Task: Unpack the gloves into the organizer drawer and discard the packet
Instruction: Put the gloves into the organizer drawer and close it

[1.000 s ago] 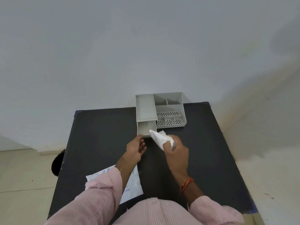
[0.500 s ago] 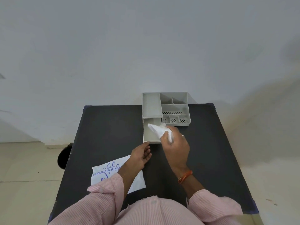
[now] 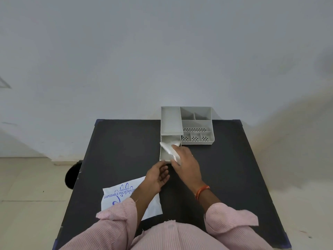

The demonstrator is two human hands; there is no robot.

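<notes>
Head view, from my seat: at the far left, off the table's left edge, I see a dark round object [image 3: 72,175] on the floor, partly hidden by the black table [image 3: 117,145]; I cannot tell what it is. Next, near the front left of the table, the white packet [image 3: 115,197] lies flat, printed in blue with "DISPOSABLE POLYETHYLEN"; the left forearm and its pink striped sleeve [image 3: 115,230] cover its right part.

The left hand [image 3: 158,175] hovers just near the drawer's front edge, fingers loosely curled, gripping nothing, close to the right hand but not touching it.

The organizer drawer [image 3: 164,154] is pulled out toward me from under the grey organizer [image 3: 187,125], which sits at the far edge of the table. Whitish gloves [image 3: 169,150] lie partly inside the drawer, 1 end reaching its far left side, the other end pinched in the right hand [image 3: 187,163], which is closed around them over the drawer's near right corner. An orange band [image 3: 201,191] circles that wrist.

To the right, the organizer's open top shows 2 far compartments, 1 wide middle one and 3 small perforated ones nearest me; I see nothing in them.
</notes>
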